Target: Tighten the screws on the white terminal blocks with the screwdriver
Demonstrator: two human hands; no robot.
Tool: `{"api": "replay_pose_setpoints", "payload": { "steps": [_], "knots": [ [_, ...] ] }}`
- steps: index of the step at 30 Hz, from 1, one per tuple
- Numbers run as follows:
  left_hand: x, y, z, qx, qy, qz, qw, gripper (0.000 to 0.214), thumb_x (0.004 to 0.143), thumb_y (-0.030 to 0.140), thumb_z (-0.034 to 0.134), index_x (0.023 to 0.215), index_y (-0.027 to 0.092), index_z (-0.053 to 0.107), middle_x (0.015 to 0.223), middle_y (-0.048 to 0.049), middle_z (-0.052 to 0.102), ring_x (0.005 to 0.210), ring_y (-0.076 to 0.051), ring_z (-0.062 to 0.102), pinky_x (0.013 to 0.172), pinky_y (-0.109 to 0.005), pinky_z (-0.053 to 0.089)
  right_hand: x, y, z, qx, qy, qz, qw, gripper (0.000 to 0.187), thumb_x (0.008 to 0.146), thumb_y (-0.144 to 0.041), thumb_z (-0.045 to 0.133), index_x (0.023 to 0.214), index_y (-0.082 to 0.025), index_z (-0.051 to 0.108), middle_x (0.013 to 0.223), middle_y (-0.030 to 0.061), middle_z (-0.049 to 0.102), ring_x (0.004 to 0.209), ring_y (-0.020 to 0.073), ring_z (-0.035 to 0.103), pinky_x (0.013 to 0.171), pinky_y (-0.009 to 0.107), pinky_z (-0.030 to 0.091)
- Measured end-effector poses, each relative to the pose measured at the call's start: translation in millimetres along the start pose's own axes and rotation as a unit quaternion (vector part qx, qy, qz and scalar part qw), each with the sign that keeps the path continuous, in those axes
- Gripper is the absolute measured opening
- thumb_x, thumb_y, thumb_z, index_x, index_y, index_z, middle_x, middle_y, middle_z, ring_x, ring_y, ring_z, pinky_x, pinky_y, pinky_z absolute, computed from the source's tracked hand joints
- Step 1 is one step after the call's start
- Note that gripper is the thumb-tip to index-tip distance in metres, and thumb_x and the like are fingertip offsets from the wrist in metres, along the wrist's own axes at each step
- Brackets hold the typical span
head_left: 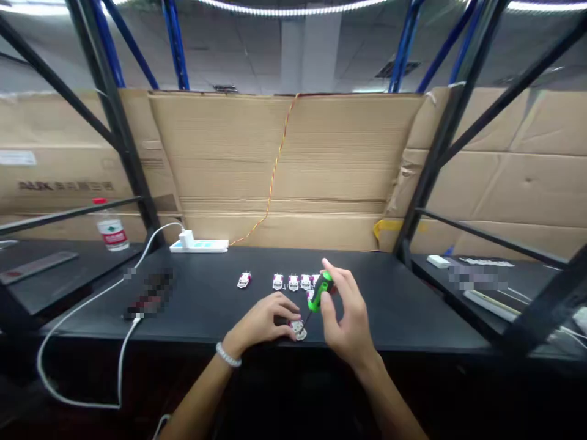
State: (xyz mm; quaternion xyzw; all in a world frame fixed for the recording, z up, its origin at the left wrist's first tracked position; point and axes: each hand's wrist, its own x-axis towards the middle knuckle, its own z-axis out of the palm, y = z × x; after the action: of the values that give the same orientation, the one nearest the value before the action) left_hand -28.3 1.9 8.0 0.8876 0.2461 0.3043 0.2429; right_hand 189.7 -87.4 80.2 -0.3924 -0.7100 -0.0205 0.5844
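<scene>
Head view: left hand (269, 318), thumb and fingers are pinching a small white piece (299, 330), which is lying on the black desk (394, 299) near its front edge. Right hand (349, 315), thumb and forefinger are gripping a green-and-black screwdriver (320, 292), its shaft slanting down toward that piece. Similar pieces (293, 282), behind, are forming a row; a lone piece (244, 280) is lying to their left. Step in hand: apparently driver work on the pinched piece, though blur is hiding whether the tip is engaging. Next move: calling for a steady piece and an aligned shaft.
</scene>
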Motion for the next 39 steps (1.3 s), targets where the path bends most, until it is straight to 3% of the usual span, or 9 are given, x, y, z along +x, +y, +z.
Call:
{"api": "replay_pose_setpoints", "payload": {
  "steps": [3, 7, 12, 15, 20, 22, 26, 33, 39],
  "knots": [
    [1.4, -4.9, 2.2, 0.005, -0.007, 0.010, 1.000, 0.034, 0.084, 0.052, 0.089, 0.106, 0.027, 0.087, 0.114, -0.0090, 0.081, 0.112, -0.027, 0.070, 0.102, -0.039, 0.056, -1.2, 0.4, 2.4, -0.011, 0.005, -0.003, 1.000, 0.051, 0.099, -0.020, 0.058, 0.149, -0.024, 0.056, 0.125, 0.0121, 0.060, 0.107, 0.0251, 0.065, 0.091, 0.042, 0.060],
    [1.4, -10.5, 2.3, 0.008, -0.009, 0.017, 1.000, 0.034, 0.085, 0.053, 0.087, 0.106, 0.026, 0.087, 0.112, -0.0093, 0.081, 0.111, -0.027, 0.070, 0.100, -0.039, 0.056, -0.6, 1.9, 8.4, -0.035, 0.035, 0.003, 0.999, 0.042, 0.094, -0.028, 0.074, 0.135, -0.025, 0.066, 0.108, 0.0069, 0.058, 0.088, 0.0206, 0.063, 0.079, 0.037, 0.061],
    [0.3, -13.3, -2.6, 0.008, -0.014, 0.029, 0.999, 0.030, 0.089, 0.051, 0.085, 0.106, 0.026, 0.087, 0.115, -0.0091, 0.081, 0.112, -0.027, 0.070, 0.106, -0.042, 0.053, 0.1, 2.3, 9.6, -0.009, 0.007, 0.006, 1.000, 0.057, 0.101, -0.019, 0.056, 0.157, -0.025, 0.049, 0.118, 0.0100, 0.064, 0.099, 0.0222, 0.067, 0.088, 0.040, 0.061],
    [-0.5, -12.6, -5.1, 0.006, -0.024, 0.028, 0.999, 0.028, 0.091, 0.049, 0.083, 0.106, 0.026, 0.086, 0.114, -0.0089, 0.081, 0.111, -0.026, 0.070, 0.104, -0.041, 0.054, 0.4, 0.9, 8.1, 0.013, -0.009, -0.004, 1.000, 0.060, 0.100, -0.017, 0.053, 0.159, -0.025, 0.044, 0.125, 0.0119, 0.066, 0.109, 0.0250, 0.068, 0.093, 0.043, 0.061],
    [-0.5, -12.1, -6.3, 0.001, -0.024, 0.026, 0.999, 0.027, 0.092, 0.047, 0.083, 0.108, 0.025, 0.086, 0.116, -0.0104, 0.081, 0.115, -0.027, 0.068, 0.106, -0.042, 0.053, 0.8, 2.1, 10.1, 0.001, -0.016, 0.024, 1.000, 0.052, 0.095, -0.024, 0.070, 0.146, -0.025, 0.058, 0.113, 0.0081, 0.066, 0.087, 0.0197, 0.067, 0.073, 0.033, 0.061],
    [0.3, -11.9, -7.2, -0.006, -0.028, 0.028, 0.999, 0.027, 0.091, 0.047, 0.085, 0.107, 0.025, 0.086, 0.115, -0.0101, 0.082, 0.114, -0.027, 0.069, 0.106, -0.043, 0.053, -1.1, 4.9, 12.2, 0.017, -0.017, 0.046, 0.999, 0.051, 0.098, -0.023, 0.066, 0.149, -0.025, 0.057, 0.111, 0.0070, 0.068, 0.084, 0.0183, 0.068, 0.076, 0.034, 0.062],
    [1.3, -10.3, -10.5, -0.011, -0.033, 0.021, 0.999, 0.027, 0.090, 0.046, 0.085, 0.108, 0.026, 0.087, 0.115, -0.0092, 0.083, 0.112, -0.026, 0.070, 0.104, -0.042, 0.054, -7.2, 11.0, 14.1, 0.058, 0.002, 0.065, 0.996, 0.059, 0.101, -0.022, 0.061, 0.158, -0.024, 0.048, 0.122, 0.0100, 0.071, 0.101, 0.0221, 0.073, 0.090, 0.040, 0.065],
    [-2.9, -6.6, -14.5, -0.026, -0.031, 0.000, 0.999, 0.022, 0.090, 0.039, 0.087, 0.108, 0.027, 0.087, 0.122, -0.0101, 0.081, 0.120, -0.028, 0.070, 0.111, -0.044, 0.052, -12.7, 16.9, 6.6, 0.055, 0.053, 0.082, 0.994, 0.058, 0.101, -0.025, 0.064, 0.157, -0.022, 0.050, 0.119, 0.0114, 0.073, 0.101, 0.0228, 0.074, 0.090, 0.040, 0.067],
    [-0.9, 8.5, -12.7, -0.034, -0.013, -0.005, 0.999, 0.024, 0.088, 0.035, 0.087, 0.111, 0.026, 0.085, 0.130, -0.0104, 0.074, 0.125, -0.029, 0.065, 0.113, -0.045, 0.050, -17.6, 24.2, 5.2, 0.068, 0.075, 0.101, 0.990, 0.057, 0.101, -0.027, 0.065, 0.156, -0.022, 0.052, 0.120, 0.0112, 0.072, 0.101, 0.0217, 0.075, 0.090, 0.039, 0.067]
  ]
}}
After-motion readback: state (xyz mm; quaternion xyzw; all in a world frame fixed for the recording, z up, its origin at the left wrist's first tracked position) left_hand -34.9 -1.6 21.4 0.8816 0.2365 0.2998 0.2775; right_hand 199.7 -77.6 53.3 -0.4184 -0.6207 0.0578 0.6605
